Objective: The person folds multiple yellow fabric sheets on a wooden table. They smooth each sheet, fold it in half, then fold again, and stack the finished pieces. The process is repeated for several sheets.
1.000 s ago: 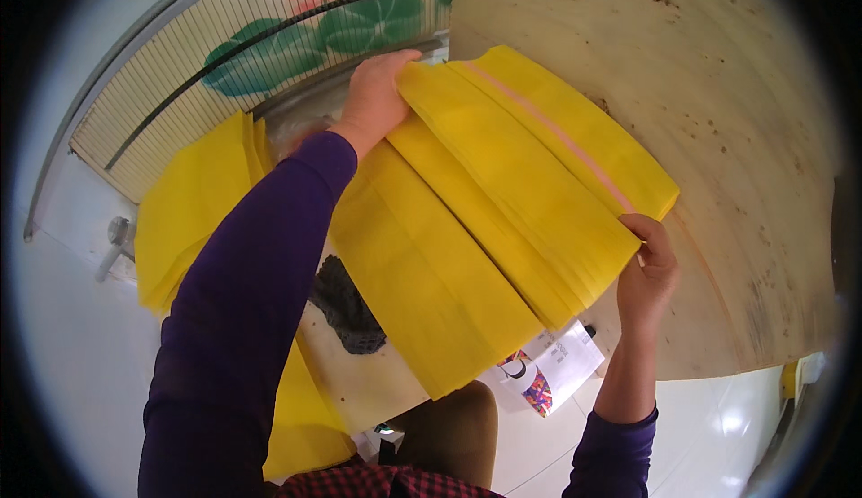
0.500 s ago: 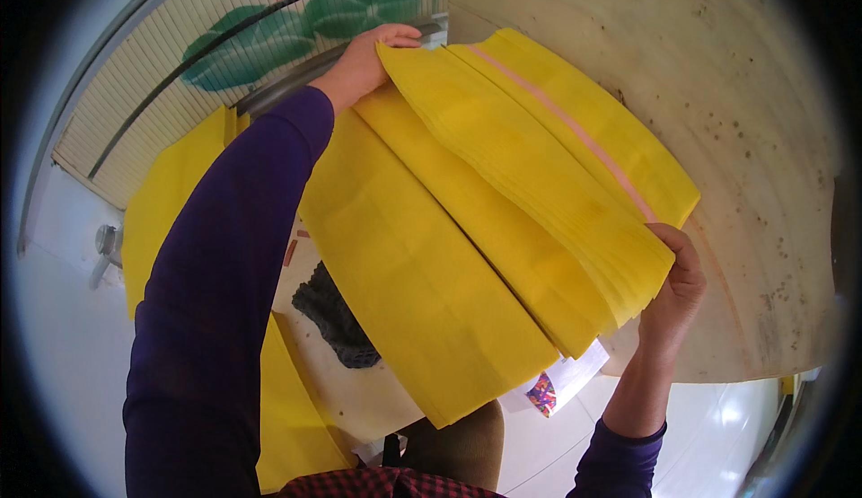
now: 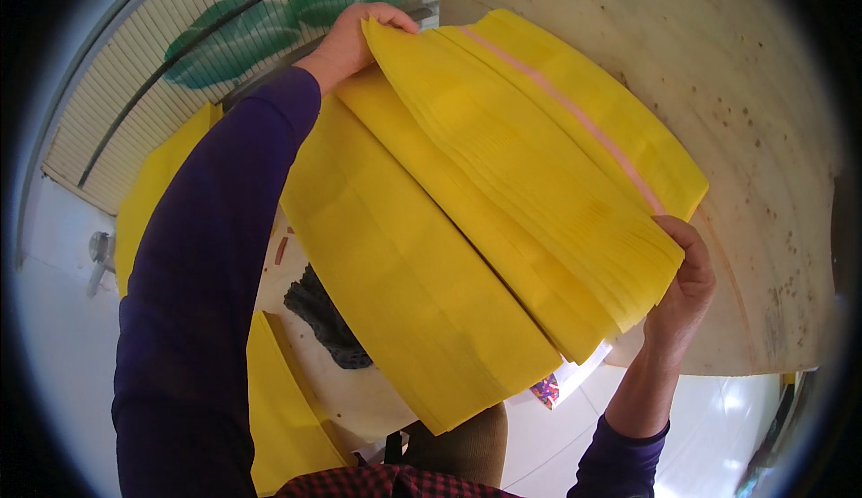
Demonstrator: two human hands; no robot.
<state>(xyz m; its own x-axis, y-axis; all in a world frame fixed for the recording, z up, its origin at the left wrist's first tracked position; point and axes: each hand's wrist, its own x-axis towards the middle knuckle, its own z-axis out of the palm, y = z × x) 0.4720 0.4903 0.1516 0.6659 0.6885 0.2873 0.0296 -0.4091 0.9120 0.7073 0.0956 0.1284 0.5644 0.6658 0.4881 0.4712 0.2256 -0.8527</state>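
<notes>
A thick stack of yellow fabric-like sheets (image 3: pixel 431 291) spreads across the middle, its layers fanned and a dark gap running between two parts. My left hand (image 3: pixel 355 38) grips the far left corner of the upper layers, fingers bent over the edge. At the right end, my right hand (image 3: pixel 684 269) is closed on the stack's near right corner, thumb on top and the other fingers underneath. A pink strip (image 3: pixel 575 112) runs along the far part of the stack.
Behind stands a stained pale board (image 3: pixel 745 157). A slatted screen with painted leaves (image 3: pixel 135 76) is at the far left. More yellow sheets (image 3: pixel 287 408) lie lower left, beside a dark knitted cloth (image 3: pixel 328 323) on a pale surface. White floor tiles (image 3: pixel 575 435) show below.
Both hands keep their hold. The left hand and the stack's far left corner have shifted slightly up and left; the right corner has moved a little right, and the upper layers are spread wider.
</notes>
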